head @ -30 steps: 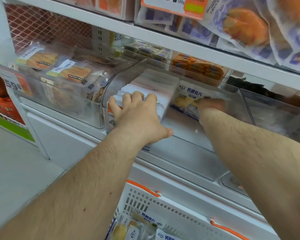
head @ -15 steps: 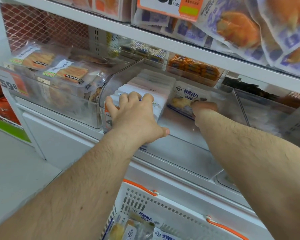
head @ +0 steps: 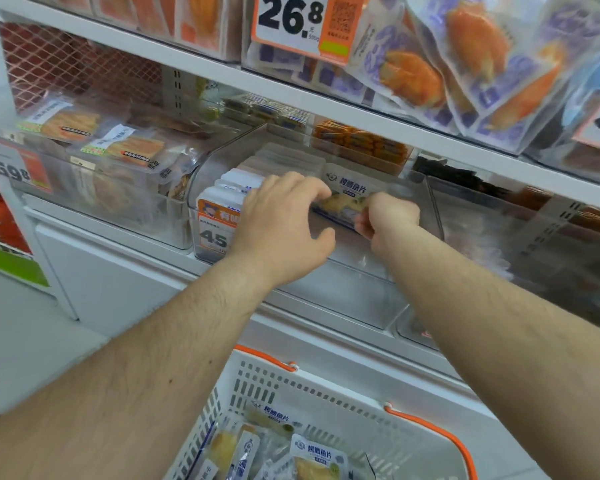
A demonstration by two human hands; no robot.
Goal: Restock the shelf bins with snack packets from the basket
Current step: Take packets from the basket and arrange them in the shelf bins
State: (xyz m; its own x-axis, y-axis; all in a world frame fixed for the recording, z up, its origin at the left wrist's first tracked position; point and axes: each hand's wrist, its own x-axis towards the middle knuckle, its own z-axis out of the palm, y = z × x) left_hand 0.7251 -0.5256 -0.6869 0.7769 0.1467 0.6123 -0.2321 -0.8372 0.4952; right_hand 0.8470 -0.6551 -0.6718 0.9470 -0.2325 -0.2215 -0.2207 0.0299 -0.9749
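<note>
A snack packet with blue print stands upright inside the clear shelf bin. My right hand pinches its lower right corner. My left hand has its fingers curled over the packet's left edge, with the thumb spread below. A row of white packets fills the bin's left side, just left of my left hand. Below, the white basket with orange handles holds several more of the same packets.
A neighbouring clear bin on the left holds orange snack packs behind a 59.8 price tag. The shelf board above carries bins of purple packets and a 26.8 tag. Another clear bin stands to the right.
My left hand slid right off the row of white packets to the upright packet's left edge. My right hand drew back slightly with the packet. The view moved closer.
</note>
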